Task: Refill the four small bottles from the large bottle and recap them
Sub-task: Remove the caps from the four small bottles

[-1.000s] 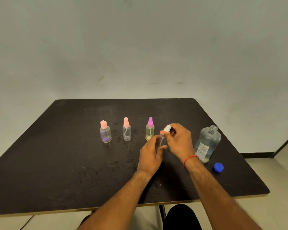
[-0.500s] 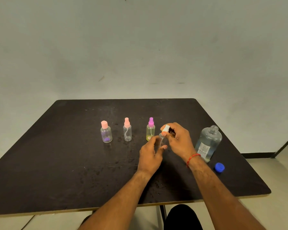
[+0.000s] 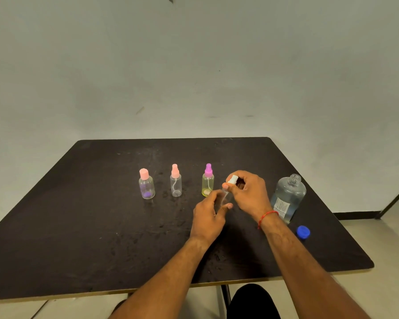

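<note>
Steadying the small bottle point(image 3: 225, 195), your left hand point(image 3: 207, 216) grips its body so your right hand point(image 3: 249, 194), pinching the white cap point(image 3: 232, 180), can turn it; the big bottle point(image 3: 288, 199) stands open at three o'clock.

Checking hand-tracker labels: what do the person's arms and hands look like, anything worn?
No sleeves or gloves in view; everything up to the frame edge is bare. The right hand has a thin red thread band round its wrist. The left hand and its wrist carry nothing. No rings or watch show on either.
</note>
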The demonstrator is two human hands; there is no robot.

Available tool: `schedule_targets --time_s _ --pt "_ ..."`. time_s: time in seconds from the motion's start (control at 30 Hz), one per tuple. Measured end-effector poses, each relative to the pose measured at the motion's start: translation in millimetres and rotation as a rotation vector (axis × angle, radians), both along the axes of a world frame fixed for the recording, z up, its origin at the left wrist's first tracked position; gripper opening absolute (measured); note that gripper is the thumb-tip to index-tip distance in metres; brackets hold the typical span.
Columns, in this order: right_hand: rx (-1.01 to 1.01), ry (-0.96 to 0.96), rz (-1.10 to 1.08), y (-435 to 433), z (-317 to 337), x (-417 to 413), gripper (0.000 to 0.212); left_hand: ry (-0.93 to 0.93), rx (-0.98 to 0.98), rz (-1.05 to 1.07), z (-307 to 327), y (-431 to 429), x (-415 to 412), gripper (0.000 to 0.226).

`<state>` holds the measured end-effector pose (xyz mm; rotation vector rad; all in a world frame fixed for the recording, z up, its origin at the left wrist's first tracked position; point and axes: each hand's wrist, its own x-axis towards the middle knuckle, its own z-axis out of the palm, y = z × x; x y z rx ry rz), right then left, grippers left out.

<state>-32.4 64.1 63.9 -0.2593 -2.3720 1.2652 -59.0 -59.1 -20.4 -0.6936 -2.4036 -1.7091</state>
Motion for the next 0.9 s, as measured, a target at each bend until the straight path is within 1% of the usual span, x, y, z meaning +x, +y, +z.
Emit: schedule_targets --time_s 0.1,0.2,0.3,0.33,0.37,0.43,0.5,0.67,0.77,0.9 --pt "-0.016 0.015 0.026 2 -2 2 0.02 0.002 0.006 -0.01 -1 0 -1 0.031" --pt "-0.03 0.036 0.039 3 -2 3 0.034 0.019 0.019 -0.026 -1 0 0 0.03" --pt "-0.019 0.035 -0.005 0 3 5 0.049 0.012 0.044 -0.029 -1 0 -1 0.031" --pt "-0.009 0.029 -0.032 -1 5 5 0.05 0.01 0.045 -0.025 0 0 -1 0.032" --pt "0.003 0.019 -0.061 -2 7 5 0.045 0.008 0.047 -0.016 0 0 0 0.033" --pt "0.044 -0.004 -0.111 -3 8 5 0.028 0.005 0.056 0.003 0 0 0 0.036" --pt "0.089 -0.017 -0.121 -3 7 5 0.02 0.004 0.056 0.004 1 0 -1 0.036" --pt "0.164 -0.046 -0.074 1 3 2 0.014 -0.015 0.036 -0.012 0 0 -1 0.031" --pt "0.188 -0.073 -0.02 4 3 1 0.016 -0.026 0.042 -0.016 -1 0 -1 0.029" --pt "0.148 -0.128 0.048 6 7 3 0.015 -0.023 0.04 -0.024 -1 0 -2 0.032"
